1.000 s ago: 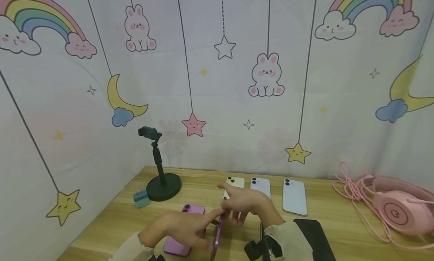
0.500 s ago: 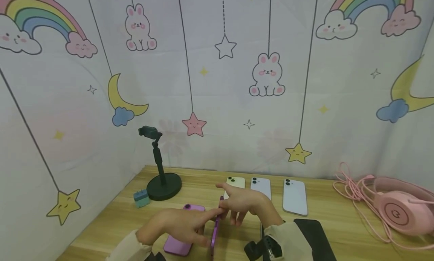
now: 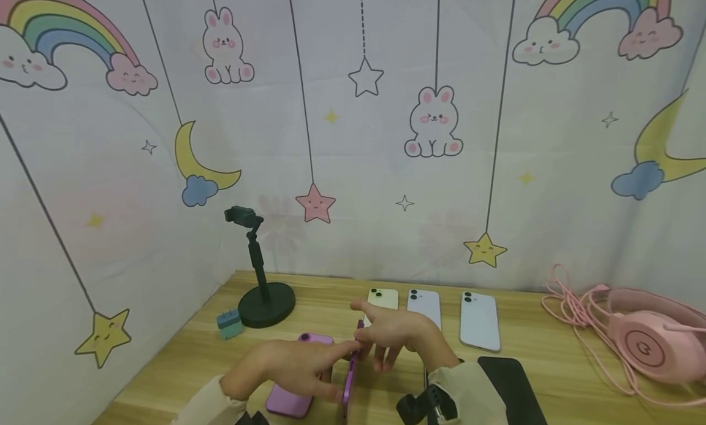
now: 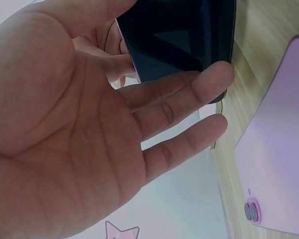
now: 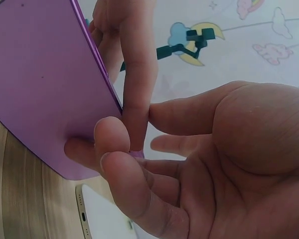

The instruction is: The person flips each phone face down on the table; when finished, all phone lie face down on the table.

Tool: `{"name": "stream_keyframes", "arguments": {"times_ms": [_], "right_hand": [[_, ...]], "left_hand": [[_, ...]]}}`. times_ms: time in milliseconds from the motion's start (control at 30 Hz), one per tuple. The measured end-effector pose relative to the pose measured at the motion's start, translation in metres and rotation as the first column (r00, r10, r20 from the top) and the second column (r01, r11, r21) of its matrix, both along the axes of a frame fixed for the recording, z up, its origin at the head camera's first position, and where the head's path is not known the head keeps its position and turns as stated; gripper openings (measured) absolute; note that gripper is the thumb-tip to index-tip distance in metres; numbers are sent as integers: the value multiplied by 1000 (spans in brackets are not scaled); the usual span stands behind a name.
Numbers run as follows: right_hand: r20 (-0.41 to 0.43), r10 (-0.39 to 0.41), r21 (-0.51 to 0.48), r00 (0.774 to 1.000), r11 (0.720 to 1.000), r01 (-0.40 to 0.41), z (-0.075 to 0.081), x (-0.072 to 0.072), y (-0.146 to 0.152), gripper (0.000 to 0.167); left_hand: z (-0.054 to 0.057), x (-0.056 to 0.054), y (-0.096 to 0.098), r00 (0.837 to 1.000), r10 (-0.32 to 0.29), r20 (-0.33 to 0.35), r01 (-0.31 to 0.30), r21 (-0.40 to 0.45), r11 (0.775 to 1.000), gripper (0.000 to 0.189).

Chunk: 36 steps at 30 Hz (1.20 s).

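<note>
A purple phone (image 3: 350,382) stands on its edge between my two hands, its purple back (image 5: 40,74) towards the right hand and its dark screen (image 4: 179,40) towards the left. My left hand (image 3: 298,363) reaches its index finger to the phone's upper edge, with the other fingers straight beside the screen. At the far end my right hand (image 3: 399,330) holds the phone, fingers curled against the back and one fingertip (image 5: 79,149) on it. The right thumb meets the left index finger. Partly under the left hand lies a second purple phone (image 3: 289,402), back up.
Along the back lie a pale yellow phone (image 3: 388,297), a pale lavender phone (image 3: 425,302) and a white phone (image 3: 480,321). A black stand (image 3: 267,302) and small teal block (image 3: 230,324) are left. Pink headphones (image 3: 645,345) and a black phone-shaped slab (image 3: 513,382) are right.
The upright purple phone has shifted slightly, with its far end now showing above the right fingers. My left thumb has moved slightly up. The other things have stayed put.
</note>
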State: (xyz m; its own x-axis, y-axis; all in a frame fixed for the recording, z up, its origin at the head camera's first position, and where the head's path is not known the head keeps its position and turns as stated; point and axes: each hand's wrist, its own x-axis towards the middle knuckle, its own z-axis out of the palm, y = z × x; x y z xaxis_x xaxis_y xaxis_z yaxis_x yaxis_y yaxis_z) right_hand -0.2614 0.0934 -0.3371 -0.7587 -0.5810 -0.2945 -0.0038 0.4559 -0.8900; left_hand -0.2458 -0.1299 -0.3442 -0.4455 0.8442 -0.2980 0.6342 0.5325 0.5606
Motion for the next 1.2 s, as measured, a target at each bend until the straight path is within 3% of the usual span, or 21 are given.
{"name": "stream_keyframes", "arguments": {"times_ms": [667, 800, 1000, 1200], "right_hand": [[6, 0, 15, 1000, 1000, 0, -2, -1, -2, 64], [0, 1, 13, 1000, 1000, -1, -2, -1, -2, 64], [-7, 2, 19, 1000, 1000, -1, -3, -1, -3, 64], [-4, 11, 50, 1000, 999, -11, -5, 0, -2, 63]], "left_hand": [[2, -1, 0, 999, 17, 29, -17, -5, 1000, 80], [3, -1, -1, 1000, 6, -11, -6, -4, 1000, 76], [7, -2, -4, 991, -15, -133, 15, -5, 1000, 65], [12, -2, -7, 989, -6, -145, 8, 12, 1000, 60]]}}
